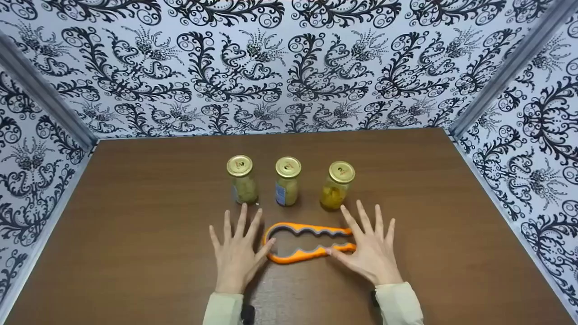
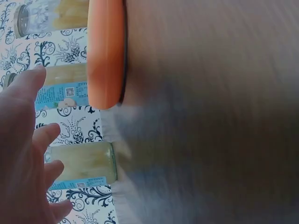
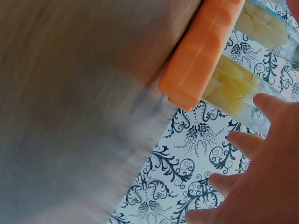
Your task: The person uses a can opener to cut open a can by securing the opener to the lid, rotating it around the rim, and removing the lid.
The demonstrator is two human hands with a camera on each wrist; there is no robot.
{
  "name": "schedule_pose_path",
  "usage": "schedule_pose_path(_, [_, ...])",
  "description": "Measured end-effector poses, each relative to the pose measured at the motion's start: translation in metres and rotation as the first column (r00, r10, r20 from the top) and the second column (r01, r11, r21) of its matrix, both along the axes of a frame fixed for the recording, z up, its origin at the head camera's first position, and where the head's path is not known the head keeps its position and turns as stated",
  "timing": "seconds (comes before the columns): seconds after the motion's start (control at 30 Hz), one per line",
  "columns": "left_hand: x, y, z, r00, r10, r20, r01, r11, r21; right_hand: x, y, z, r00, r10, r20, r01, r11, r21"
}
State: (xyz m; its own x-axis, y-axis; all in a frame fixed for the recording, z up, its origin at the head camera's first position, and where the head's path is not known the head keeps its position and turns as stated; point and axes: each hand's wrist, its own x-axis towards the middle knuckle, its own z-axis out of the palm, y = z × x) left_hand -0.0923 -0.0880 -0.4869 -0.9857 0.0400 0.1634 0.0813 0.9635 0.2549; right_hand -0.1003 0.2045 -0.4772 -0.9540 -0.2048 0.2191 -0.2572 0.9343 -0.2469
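Observation:
An orange jar opener (image 1: pixel 295 257) with grey scalloped inner grips lies on the table, its closed loop to the left. My left hand (image 1: pixel 237 262) is spread flat beside the loop, thumb tip overlapping it in the head view. On the other side, my right hand (image 1: pixel 374 255) has its fingers spread, the thumb over the lower arm's end. Neither hand grips anything. Behind the opener stand three upright glass jars with gold lids: a left jar (image 1: pixel 245 189) with pale contents, a middle jar (image 1: pixel 291 192) with a blue label, and a right jar (image 1: pixel 333 197) with yellow pieces.
The brown wooden table (image 1: pixel 135 225) is bounded at the back and both sides by panels (image 1: pixel 289 67) with a black-and-white scroll pattern. Grey posts (image 1: pixel 501 76) stand at the back corners. Dark bands show at both wrists under pale sleeves (image 1: pixel 397 302).

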Motion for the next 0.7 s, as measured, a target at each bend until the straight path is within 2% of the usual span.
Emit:
schedule_pose_path(0.13, [-0.001, -0.004, -0.003, 0.998, 0.008, 0.066, -0.014, 0.996, 0.089, 0.0, 0.0, 0.0, 0.999, 0.051, 0.013, -0.051, 0.999, 0.004])
schedule_pose_path(0.27, [-0.003, -0.011, -0.005, 0.993, -0.005, 0.118, -0.023, 0.972, 0.234, 0.002, -0.001, 0.0, 0.992, 0.124, 0.015, -0.124, 0.992, 0.011])
schedule_pose_path(0.43, [-0.011, -0.023, -0.001, 0.996, 0.01, 0.088, -0.043, 0.927, 0.374, 0.002, -0.002, 0.0, 0.978, 0.2, 0.05, -0.203, 0.978, 0.053])
schedule_pose_path(0.53, [-0.02, -0.03, 0.002, 0.995, 0.041, 0.088, -0.073, 0.909, 0.409, 0.0, -0.003, 0.0, 0.971, 0.222, 0.085, -0.228, 0.971, 0.066])
schedule_pose_path(0.7, [-0.038, -0.037, 0.005, 0.994, 0.073, 0.08, -0.101, 0.893, 0.439, -0.005, -0.003, 0.0, 0.971, 0.212, 0.111, -0.221, 0.972, 0.078])
